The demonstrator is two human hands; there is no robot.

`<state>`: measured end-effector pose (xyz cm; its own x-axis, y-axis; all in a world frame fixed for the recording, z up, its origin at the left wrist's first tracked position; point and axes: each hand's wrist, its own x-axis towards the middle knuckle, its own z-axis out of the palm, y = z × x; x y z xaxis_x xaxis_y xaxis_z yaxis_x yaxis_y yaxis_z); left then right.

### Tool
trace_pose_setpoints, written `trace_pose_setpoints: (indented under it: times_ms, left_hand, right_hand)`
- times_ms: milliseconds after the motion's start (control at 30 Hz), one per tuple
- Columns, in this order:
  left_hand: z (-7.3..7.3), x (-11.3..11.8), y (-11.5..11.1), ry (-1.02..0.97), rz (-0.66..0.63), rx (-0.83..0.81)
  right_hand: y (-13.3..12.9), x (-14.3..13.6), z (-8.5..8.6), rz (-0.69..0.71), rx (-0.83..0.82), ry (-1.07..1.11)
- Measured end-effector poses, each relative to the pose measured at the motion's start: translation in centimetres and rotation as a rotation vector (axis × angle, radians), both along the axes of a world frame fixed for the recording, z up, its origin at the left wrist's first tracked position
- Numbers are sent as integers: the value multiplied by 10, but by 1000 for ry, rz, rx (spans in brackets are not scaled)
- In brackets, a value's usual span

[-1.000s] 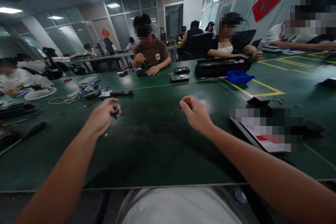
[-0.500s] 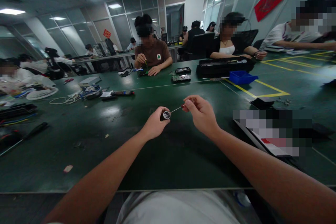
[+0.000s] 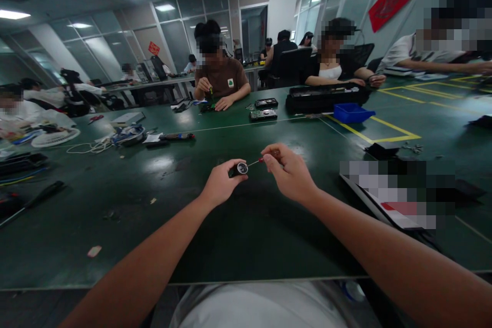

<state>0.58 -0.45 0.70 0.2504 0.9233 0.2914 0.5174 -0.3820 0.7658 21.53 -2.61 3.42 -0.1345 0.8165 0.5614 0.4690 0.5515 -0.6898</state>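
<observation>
Above the green table point(image 3: 246, 236), my left hand point(image 3: 223, 183) is wrapped round a small dark cylindrical part point(image 3: 242, 168) with a silvery rim, its open end turned towards my right hand. My right hand point(image 3: 288, 170) grips the reddish handle of a screwdriver point(image 3: 260, 160). The thin shaft points left and its tip meets the rim of the cylindrical part or lies just inside; which of the two I cannot tell.
Ahead lie two hard drives point(image 3: 263, 114), a black housing point(image 3: 326, 100) and a blue tray point(image 3: 352, 113). Cables point(image 3: 128, 135) and tools sit at the left, a laptop-like device point(image 3: 400, 200) at the right. People work across the table.
The view has shifted slightly. The screwdriver and my right hand's fingers have turned a little, and the shaft lies flatter. Both hands keep their hold.
</observation>
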Motion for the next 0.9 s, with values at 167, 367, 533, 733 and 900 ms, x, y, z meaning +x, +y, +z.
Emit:
trace_pose_setpoints:
  times_ms: [167,367,533,733,900]
  left_hand:
    - [-2,-2,-1,91,-65,57]
    - [-4,-1,-1,106,-98,74]
    - [-4,-2,-1,103,-48,72]
    - [-4,-1,-1,126,-50,92]
    - [-1,-3,-1,166,-87,137]
  right_hand:
    - [-3,-2,3,14,-42,-26]
    - [1,-1,1,-51,-18,-14]
    - [1,0,0,-10,-49,-35]
    - [2,-3,0,-26,-71,89]
    - [20,-1,-10,39,-297,512]
